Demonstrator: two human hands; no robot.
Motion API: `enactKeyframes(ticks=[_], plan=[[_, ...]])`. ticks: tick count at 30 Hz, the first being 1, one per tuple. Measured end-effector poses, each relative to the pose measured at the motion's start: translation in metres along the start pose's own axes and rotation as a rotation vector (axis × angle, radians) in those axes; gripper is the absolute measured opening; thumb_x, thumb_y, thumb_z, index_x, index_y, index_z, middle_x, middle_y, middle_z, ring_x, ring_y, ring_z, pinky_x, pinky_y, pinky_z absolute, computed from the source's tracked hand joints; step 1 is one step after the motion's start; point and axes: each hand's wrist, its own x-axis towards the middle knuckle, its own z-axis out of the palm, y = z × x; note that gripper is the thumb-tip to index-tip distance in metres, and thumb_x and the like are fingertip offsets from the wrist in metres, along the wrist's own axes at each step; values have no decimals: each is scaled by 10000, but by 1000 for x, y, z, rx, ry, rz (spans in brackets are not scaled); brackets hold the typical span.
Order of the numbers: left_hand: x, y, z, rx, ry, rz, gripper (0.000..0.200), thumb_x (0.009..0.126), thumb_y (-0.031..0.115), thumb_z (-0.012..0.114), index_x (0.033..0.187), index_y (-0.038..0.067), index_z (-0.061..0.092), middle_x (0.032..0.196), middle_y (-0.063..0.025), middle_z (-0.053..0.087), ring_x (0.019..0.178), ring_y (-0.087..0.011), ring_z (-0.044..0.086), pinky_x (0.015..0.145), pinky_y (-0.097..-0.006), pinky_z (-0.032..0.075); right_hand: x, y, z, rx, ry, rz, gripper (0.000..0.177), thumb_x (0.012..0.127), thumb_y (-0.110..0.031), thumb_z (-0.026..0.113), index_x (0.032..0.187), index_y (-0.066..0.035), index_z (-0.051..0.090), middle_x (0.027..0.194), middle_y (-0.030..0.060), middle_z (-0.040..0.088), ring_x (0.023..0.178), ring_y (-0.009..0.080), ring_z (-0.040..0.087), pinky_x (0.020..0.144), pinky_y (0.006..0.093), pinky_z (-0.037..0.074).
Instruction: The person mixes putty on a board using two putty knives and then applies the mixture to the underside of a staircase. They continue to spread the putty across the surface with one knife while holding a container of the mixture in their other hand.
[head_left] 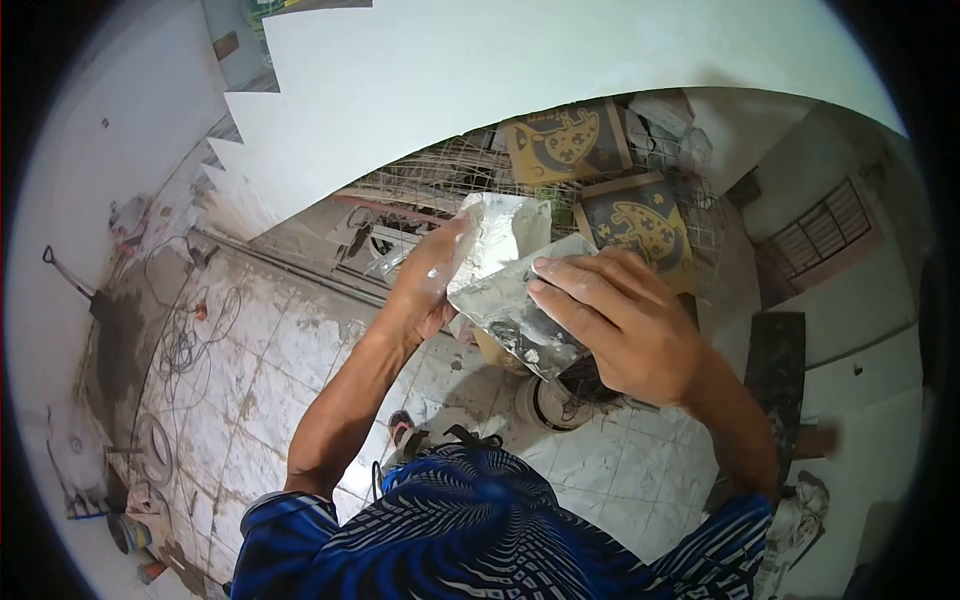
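My left hand [424,272] is wrapped round the left side of a pale, open-topped plaster holder [540,214], whose exact kind I cannot make out. Thick white plaster [500,238] lies inside it. My right hand [628,318] is closed on a broad, flat metal scraper [512,300], thumb hidden underneath and fingers pressed on its upper face. Grey and white smears cover the blade. Its upper left edge meets or overlaps the near edge of the holder, in front of my chest.
A white sawtooth-edged stair side [560,50] crosses overhead. Beyond my hands, pizza boxes [640,225] lie on wire mesh [440,170]. Below are a round bucket [550,405] and a dirty tiled floor [290,350]. Loose cable [190,345] and a shovel [68,272] are at left.
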Motion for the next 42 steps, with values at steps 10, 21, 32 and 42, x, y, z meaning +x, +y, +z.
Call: enactKeyframes(ticks=[10, 21, 32, 42], plan=[[5, -12, 3, 1, 113, 57, 455, 1039, 335, 499, 1314, -27, 518, 1141, -138, 669, 943, -213, 718, 777, -367, 625, -24, 11, 6, -15, -297, 4, 422, 857, -51, 570, 1276, -14, 614, 1238, 120, 618, 1181, 263, 576, 1025, 448, 415], [10, -2, 0, 100, 83, 37, 484, 1061, 348, 425, 1386, -7, 474, 1270, -138, 633, 1077, -249, 687, 866, -381, 602, -32, 85, -118, -9, -201, 331, 368, 922, -58, 532, 1279, -31, 619, 1143, 162, 671, 1037, 269, 661, 903, 399, 540], [12, -26, -24, -81, 74, -39, 445, 1066, 313, 399, 1348, -21, 479, 1199, -168, 653, 994, -265, 710, 824, -391, 618, 54, 181, -295, -1048, 476, 304, 361, 881, 26, 501, 1227, 3, 604, 1147, 190, 647, 1016, 377, 617, 890, 455, 507], [-9, -28, -38, -102, 111, 8, 465, 1055, 323, 425, 1357, -26, 484, 1213, -161, 653, 1030, -264, 700, 859, -383, 604, 32, 227, -340, -1391, 368, 366, 455, 813, 16, 567, 1268, -2, 578, 1255, 163, 604, 1135, 350, 577, 944, 464, 482]])
